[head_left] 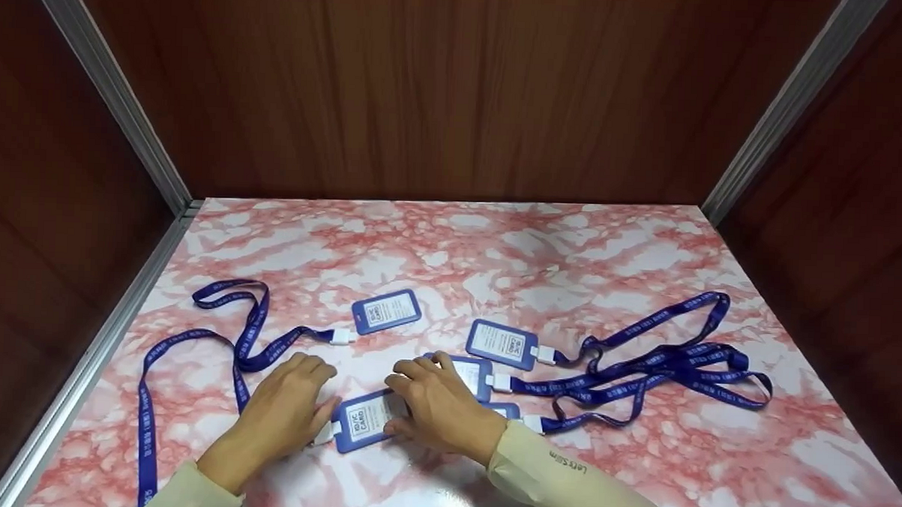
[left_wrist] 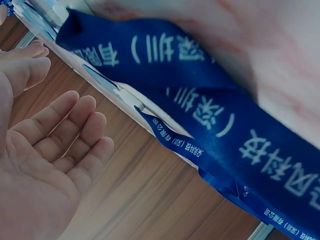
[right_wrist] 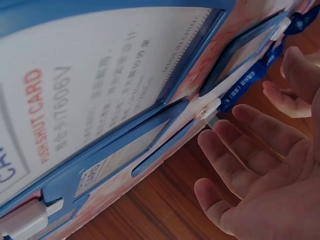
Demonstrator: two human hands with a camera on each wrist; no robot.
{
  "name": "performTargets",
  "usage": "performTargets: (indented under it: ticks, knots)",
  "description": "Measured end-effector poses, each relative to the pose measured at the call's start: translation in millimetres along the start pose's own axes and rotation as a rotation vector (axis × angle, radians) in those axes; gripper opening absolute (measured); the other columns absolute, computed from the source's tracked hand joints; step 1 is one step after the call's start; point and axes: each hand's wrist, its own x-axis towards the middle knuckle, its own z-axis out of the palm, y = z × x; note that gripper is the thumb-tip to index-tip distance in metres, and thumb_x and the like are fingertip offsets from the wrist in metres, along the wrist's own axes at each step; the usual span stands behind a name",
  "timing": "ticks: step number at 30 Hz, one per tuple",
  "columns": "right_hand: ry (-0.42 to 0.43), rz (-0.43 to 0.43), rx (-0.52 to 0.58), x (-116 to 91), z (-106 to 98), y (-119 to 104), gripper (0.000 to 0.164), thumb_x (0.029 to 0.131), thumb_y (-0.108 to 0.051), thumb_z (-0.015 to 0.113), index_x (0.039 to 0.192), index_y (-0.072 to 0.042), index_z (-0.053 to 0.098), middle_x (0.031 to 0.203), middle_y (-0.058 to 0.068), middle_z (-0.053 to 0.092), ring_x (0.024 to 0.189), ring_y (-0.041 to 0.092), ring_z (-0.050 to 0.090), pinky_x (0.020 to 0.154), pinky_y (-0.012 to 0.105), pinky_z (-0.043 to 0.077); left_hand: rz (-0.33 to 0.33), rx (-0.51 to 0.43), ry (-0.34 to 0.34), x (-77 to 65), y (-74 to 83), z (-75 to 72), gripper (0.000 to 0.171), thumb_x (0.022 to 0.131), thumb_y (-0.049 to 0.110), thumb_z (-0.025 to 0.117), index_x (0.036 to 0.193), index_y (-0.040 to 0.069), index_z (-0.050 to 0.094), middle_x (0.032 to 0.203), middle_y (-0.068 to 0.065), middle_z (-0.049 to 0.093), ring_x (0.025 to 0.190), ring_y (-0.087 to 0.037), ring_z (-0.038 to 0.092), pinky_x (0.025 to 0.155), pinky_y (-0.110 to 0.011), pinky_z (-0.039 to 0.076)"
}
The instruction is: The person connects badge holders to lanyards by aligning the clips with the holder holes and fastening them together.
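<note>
A blue badge holder (head_left: 364,423) with a white card insert lies between the two hands. My left hand (head_left: 288,402) is at its left end, near the white clip (head_left: 326,432), fingers relaxed and slightly bent. Over the holder's right end is my right hand (head_left: 445,409), hiding that part. In the left wrist view, the left hand (left_wrist: 60,145) has nothing between its fingers, and a blue lanyard (left_wrist: 200,90) with white print passes close to the camera. The right wrist view shows the right hand (right_wrist: 260,175) with fingers loosely extended, holding nothing.
Another badge holder (head_left: 387,311) lies farther back, its clip joined to a blue lanyard (head_left: 250,329) on the left. Right of centre are three more holders, one being the rearmost (head_left: 502,344), with tangled lanyards (head_left: 642,376). Wooden panels (head_left: 456,96) enclose the marbled tabletop (head_left: 556,257).
</note>
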Motion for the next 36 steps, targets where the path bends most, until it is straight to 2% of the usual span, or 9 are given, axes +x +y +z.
performTargets:
  ticks: [7,12,19,30,36]
  knots:
    - [0.019,0.011,-0.002,-3.6,-2.4,0.9,0.057,0.083,-0.051,0.081,0.124,-0.013,0.070,0.127,0.002,0.066,0.117,0.020,0.060,0.102,0.043,0.041,0.008,0.007,0.025,10.0,-3.6,0.5,0.035,0.082,0.017,0.084,0.108,0.000,0.070,0.106,-0.012,0.069,0.106,-0.033,0.063,0.101,-0.048,0.049]
    - [0.021,0.020,-0.013,-5.6,-3.2,1.6,0.058,0.083,-0.051,0.081,0.125,-0.014,0.069,0.127,0.002,0.066,0.116,0.020,0.060,0.102,0.044,0.041,-0.010,0.006,0.014,16.0,-7.0,1.8,0.039,0.083,0.019,0.083,0.113,-0.001,0.069,0.112,-0.015,0.069,0.109,-0.035,0.063,0.099,-0.050,0.051]
    - [0.038,0.012,0.001,-8.8,-3.5,2.8,0.059,0.080,-0.052,0.083,0.123,-0.014,0.069,0.125,0.002,0.066,0.115,0.021,0.060,0.101,0.045,0.041,0.001,0.023,0.028,24.9,-15.3,4.0,0.043,0.082,0.017,0.085,0.116,-0.003,0.068,0.111,-0.015,0.068,0.105,-0.034,0.062,0.096,-0.049,0.051]
    - [0.033,0.012,0.002,-11.9,-6.3,3.2,0.060,0.082,-0.051,0.082,0.125,-0.013,0.068,0.126,0.003,0.066,0.118,0.022,0.059,0.103,0.047,0.040,-0.067,0.011,-0.051,41.5,-25.2,1.0,0.045,0.086,0.016,0.082,0.122,-0.004,0.065,0.120,-0.018,0.065,0.114,-0.037,0.059,0.104,-0.052,0.046]
    - [0.023,0.015,0.013,-11.3,-5.9,3.5,0.060,0.082,-0.051,0.082,0.126,-0.012,0.068,0.128,0.003,0.065,0.119,0.022,0.059,0.103,0.048,0.040,-0.112,0.018,-0.104,47.9,-31.0,5.6,0.047,0.088,0.016,0.081,0.127,-0.004,0.064,0.125,-0.018,0.064,0.119,-0.038,0.056,0.108,-0.052,0.043]
